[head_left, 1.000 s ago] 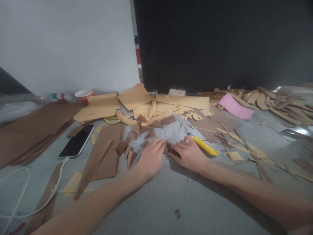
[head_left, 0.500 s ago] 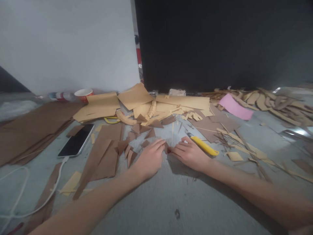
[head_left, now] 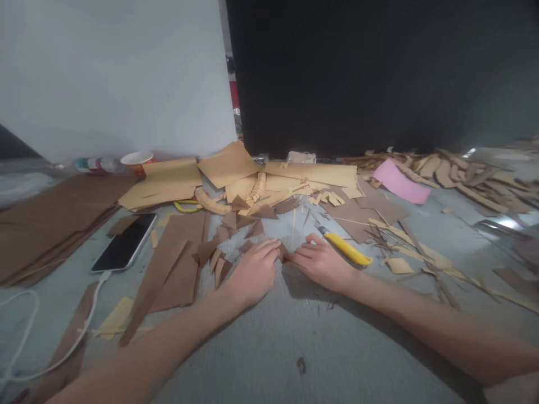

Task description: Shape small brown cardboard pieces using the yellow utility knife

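Observation:
Both my hands rest on a grey surface, fingertips meeting over a small brown cardboard piece [head_left: 283, 252]. My left hand [head_left: 252, 270] has its fingers curled and pressed together on that piece from the left. My right hand [head_left: 322, 261] pinches the same piece from the right. A yellow utility knife [head_left: 346, 249] lies just beyond my right hand, not held. Several small brown cardboard triangles [head_left: 219, 264] lie to the left of my left hand.
A phone [head_left: 124, 242] with a white cable [head_left: 54, 336] lies at the left. Long brown strips [head_left: 172, 269], brown sheets [head_left: 50, 224], tan cardboard sheets [head_left: 229, 165], a pink paper [head_left: 400, 182], a paper cup [head_left: 137, 161] and scattered offcuts [head_left: 421, 252] surround the hands. A black panel [head_left: 379, 78] stands behind.
The view shifted slightly to the right and down. My fingertips drew closer together over the small brown piece; the hands otherwise stay in place.

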